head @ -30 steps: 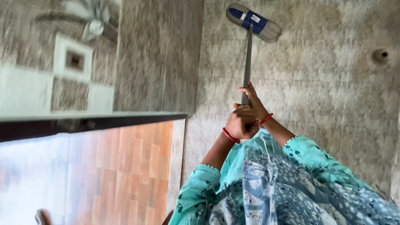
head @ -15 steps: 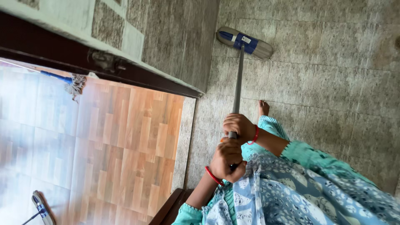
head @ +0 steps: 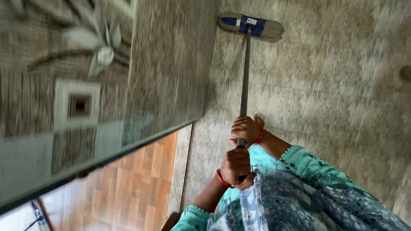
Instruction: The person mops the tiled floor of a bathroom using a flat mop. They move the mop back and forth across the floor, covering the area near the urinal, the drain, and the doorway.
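Both my hands grip the grey handle (head: 245, 77) of a flat mop. My right hand (head: 247, 129) is the upper one on the handle and wears a red bangle. My left hand (head: 236, 165), also with a red bangle, closes around the handle's end close to my body. The mop head (head: 251, 26), grey fringe with a blue band, lies flat on the grey tiled floor (head: 334, 85), up against the base of the wall (head: 171, 64). My teal sleeves and blue patterned cloth fill the lower right.
A grey tiled wall with a flower pattern (head: 96, 47) and a small square recess (head: 79, 105) fills the left. Below a dark door frame (head: 98, 162) lies wood-look flooring (head: 137, 188). Another mop's head (head: 37, 216) shows at the bottom left. A round floor drain (head: 406, 72) sits at the far right.
The view swung back up toward the wall. The mop head has slid left to the wall's base. Both hands stay closed on the handle, spaced apart as half a second ago.
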